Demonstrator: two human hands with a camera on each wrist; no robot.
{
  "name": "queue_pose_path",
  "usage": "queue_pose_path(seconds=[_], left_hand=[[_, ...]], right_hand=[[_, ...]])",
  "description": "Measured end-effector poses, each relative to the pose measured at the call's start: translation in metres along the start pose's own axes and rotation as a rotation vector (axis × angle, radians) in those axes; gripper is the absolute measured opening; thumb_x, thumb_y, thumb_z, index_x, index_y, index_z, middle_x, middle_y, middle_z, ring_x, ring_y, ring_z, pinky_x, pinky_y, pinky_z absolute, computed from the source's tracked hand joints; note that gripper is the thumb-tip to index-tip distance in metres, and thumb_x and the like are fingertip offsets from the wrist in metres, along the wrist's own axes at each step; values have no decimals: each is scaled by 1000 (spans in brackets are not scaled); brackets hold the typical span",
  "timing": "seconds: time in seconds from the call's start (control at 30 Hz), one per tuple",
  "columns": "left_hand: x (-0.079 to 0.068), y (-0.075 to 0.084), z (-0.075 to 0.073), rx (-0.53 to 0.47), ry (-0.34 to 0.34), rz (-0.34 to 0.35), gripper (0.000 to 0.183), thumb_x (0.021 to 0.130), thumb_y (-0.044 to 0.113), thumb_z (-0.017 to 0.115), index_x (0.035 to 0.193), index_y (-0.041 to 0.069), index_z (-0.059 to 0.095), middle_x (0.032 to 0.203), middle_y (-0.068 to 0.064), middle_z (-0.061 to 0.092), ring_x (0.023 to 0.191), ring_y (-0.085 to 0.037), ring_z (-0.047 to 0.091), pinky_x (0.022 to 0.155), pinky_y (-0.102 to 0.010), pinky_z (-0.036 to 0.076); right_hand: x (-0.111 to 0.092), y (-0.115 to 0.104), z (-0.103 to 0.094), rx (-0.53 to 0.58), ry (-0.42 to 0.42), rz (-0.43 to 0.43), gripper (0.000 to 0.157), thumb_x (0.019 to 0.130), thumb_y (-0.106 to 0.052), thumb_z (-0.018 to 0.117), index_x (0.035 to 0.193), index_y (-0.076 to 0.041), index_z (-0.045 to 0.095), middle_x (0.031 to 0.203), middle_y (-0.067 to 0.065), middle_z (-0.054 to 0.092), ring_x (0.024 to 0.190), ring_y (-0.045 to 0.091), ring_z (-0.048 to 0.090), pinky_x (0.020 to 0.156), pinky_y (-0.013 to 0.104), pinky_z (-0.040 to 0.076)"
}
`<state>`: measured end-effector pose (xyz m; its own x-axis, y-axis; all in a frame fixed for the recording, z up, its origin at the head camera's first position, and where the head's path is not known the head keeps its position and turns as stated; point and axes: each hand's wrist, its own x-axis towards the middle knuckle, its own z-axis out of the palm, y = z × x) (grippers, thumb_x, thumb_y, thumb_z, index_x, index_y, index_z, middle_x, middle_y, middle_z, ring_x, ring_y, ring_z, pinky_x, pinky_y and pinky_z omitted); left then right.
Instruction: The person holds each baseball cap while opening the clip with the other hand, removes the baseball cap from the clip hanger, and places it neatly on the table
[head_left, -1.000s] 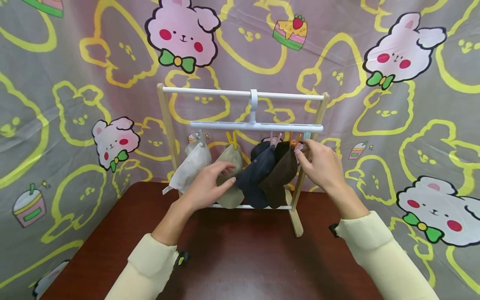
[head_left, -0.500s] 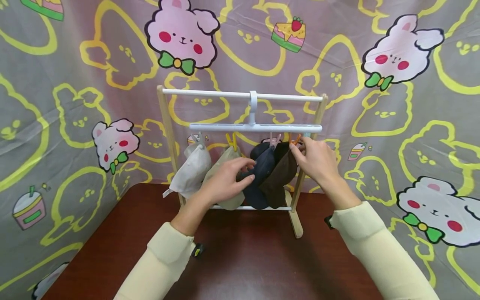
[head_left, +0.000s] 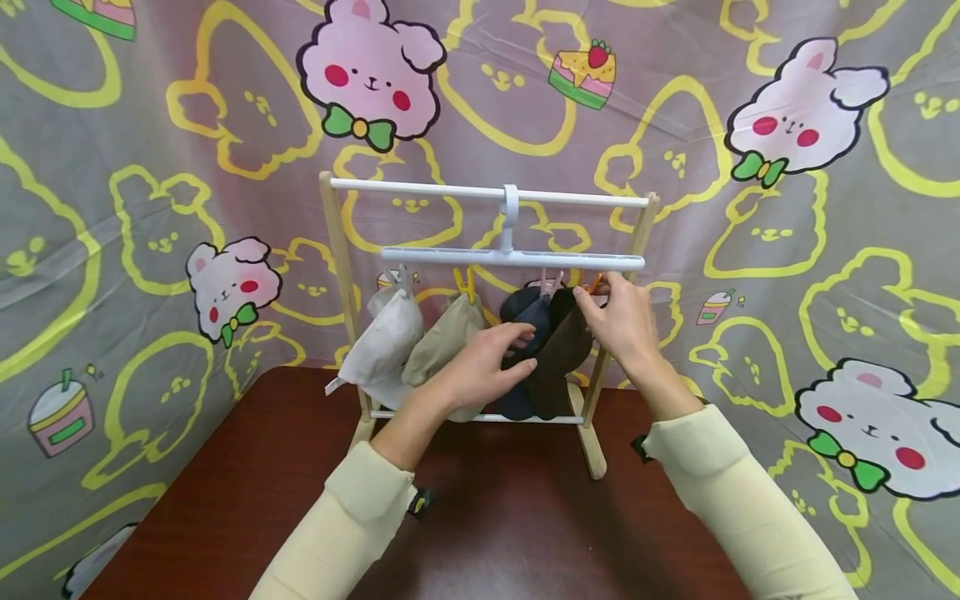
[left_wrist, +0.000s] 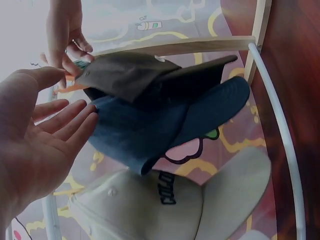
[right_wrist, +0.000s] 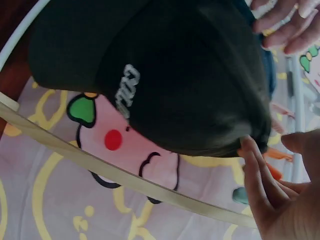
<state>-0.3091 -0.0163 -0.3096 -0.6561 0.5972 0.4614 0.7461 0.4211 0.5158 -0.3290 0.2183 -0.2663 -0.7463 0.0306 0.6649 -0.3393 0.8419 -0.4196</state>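
Observation:
Several baseball caps hang by clips from a pale blue hanger point(head_left: 510, 257). At the right hangs a dark brown cap point(right_wrist: 200, 85), an orange clip point(right_wrist: 280, 155) at its back edge. My right hand point(head_left: 618, 321) is at that clip; its fingertips touch the cap's edge, and the thumb stands apart from them in the right wrist view. Beside it hangs a navy cap point(left_wrist: 145, 130) under a pink clip point(head_left: 551, 283). My left hand point(head_left: 491, 367) is in front of the navy cap, fingers extended and nothing held, fingertips right at its edge.
Further left hang a beige cap point(head_left: 446, 337) on a yellow clip point(head_left: 467, 283) and a white cap point(head_left: 386, 342) on a grey clip point(head_left: 401, 277). A wood-and-white rack point(head_left: 412, 188) bears the hanger, standing on a dark red table point(head_left: 480, 517) before a patterned curtain point(head_left: 480, 125).
My left hand has moved right, from in front of the beige cap to the navy cap. My right hand has shifted slightly left, from beside the orange clip onto it.

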Motion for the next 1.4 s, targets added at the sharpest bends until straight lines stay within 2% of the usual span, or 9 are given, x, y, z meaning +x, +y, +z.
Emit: queue_pose_path(seconds=[0.2, 0.33, 0.4, 0.6, 0.77, 0.9, 1.03, 1.23, 1.4], left_hand=[[6, -1, 9, 13, 5, 31, 54, 100, 18, 65, 145, -6, 48, 139, -18, 59, 127, -27, 59, 105, -37, 49], [8, -2, 14, 67, -6, 15, 58, 100, 23, 64, 148, -3, 45, 144, -17, 56, 133, -27, 54, 111, -40, 43], [9, -2, 17, 59, -13, 0, 58, 100, 23, 63, 149, -1, 44, 145, -17, 55, 135, -27, 52, 112, -42, 41], [11, -10, 30, -41, 13, -36, 45, 105, 19, 56, 146, 3, 49, 136, -13, 62, 124, -25, 59, 105, -41, 47], [13, -15, 39, -86, 111, -66, 35, 105, 13, 53, 139, 3, 57, 124, -13, 70, 113, -24, 66, 97, -40, 52], [15, -18, 41, -110, 195, -117, 30, 104, 9, 55, 131, 2, 64, 121, -15, 72, 114, -26, 68, 96, -41, 53], [15, -18, 41, -135, 237, -153, 27, 102, 6, 56, 127, 1, 67, 122, -17, 71, 118, -28, 66, 99, -43, 52], [14, -20, 43, -151, 288, -164, 25, 101, 5, 58, 123, 3, 70, 119, -14, 73, 115, -26, 67, 98, -42, 52], [12, -23, 45, -154, 341, -153, 24, 100, 4, 60, 120, 4, 73, 114, -10, 75, 108, -24, 69, 95, -39, 53]], right_hand=[[-1, -1, 13, -24, 188, -28, 38, 91, -42, 76, 81, -5, 73, 82, 11, 77, 75, 32, 70, 62, 46, 50], [-1, -2, 19, -20, 265, -54, 39, 89, -41, 79, 74, -5, 73, 73, 10, 75, 69, 32, 67, 60, 46, 48], [0, -1, 22, -14, 287, -58, 40, 89, -41, 80, 73, -4, 73, 71, 10, 74, 67, 32, 66, 60, 46, 48], [0, 1, 26, 9, 320, -61, 39, 89, -38, 79, 71, -3, 72, 67, 10, 72, 64, 33, 65, 59, 46, 46], [1, 1, 27, 13, 344, -107, 38, 89, -34, 76, 65, -5, 70, 61, 9, 68, 58, 32, 61, 55, 44, 42], [3, 1, 28, 35, 348, -161, 37, 88, -30, 77, 61, -5, 69, 57, 7, 66, 53, 29, 60, 53, 40, 40], [4, 1, 28, 65, 341, -205, 40, 89, -28, 78, 59, -5, 67, 52, 6, 63, 47, 24, 58, 49, 37, 37], [5, 0, 28, 104, 321, -236, 41, 91, -24, 77, 56, -7, 65, 46, 1, 58, 40, 15, 51, 42, 30, 30], [7, 0, 30, 111, 323, -259, 42, 90, -19, 76, 51, -8, 62, 44, 0, 54, 39, 15, 49, 43, 29, 27]])
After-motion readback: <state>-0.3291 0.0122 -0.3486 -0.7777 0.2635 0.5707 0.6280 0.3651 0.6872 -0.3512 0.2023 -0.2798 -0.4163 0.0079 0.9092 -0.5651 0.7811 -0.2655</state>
